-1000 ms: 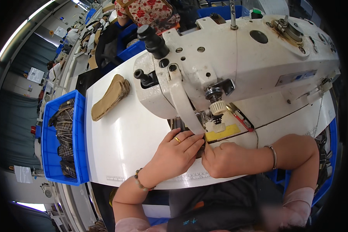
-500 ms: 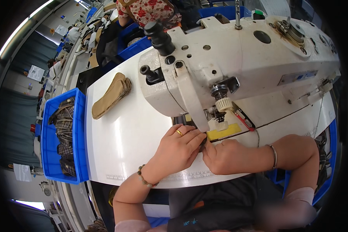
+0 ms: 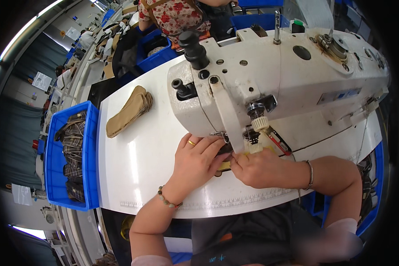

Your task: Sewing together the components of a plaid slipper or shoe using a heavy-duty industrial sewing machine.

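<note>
My left hand (image 3: 197, 159), with a gold ring, has its fingers together on a small dark workpiece (image 3: 224, 150) at the needle area of the white sewing machine (image 3: 310, 75). My right hand (image 3: 257, 168) is curled, its thumb and forefinger pinching at the same piece just right of the presser area. A yellowish-brown edge (image 3: 224, 169) shows between the hands; what it belongs to is unclear. Fingers and the machine's white lever hide much of the workpiece. Red-handled snips (image 3: 280, 144) lie on the machine bed beside the needle area.
A stack of tan cut pieces (image 3: 124, 115) lies on the white table (image 3: 133, 168). A blue bin (image 3: 88, 195) of plaid fabric pieces stands left, another (image 3: 372, 199) right. A co-worker in a floral top (image 3: 173, 17) sits beyond the machine, near more blue bins (image 3: 153, 60).
My left hand has moved up and a little left, toward the needle area, and my right hand slightly up. The machine appears shifted right and down in the picture.
</note>
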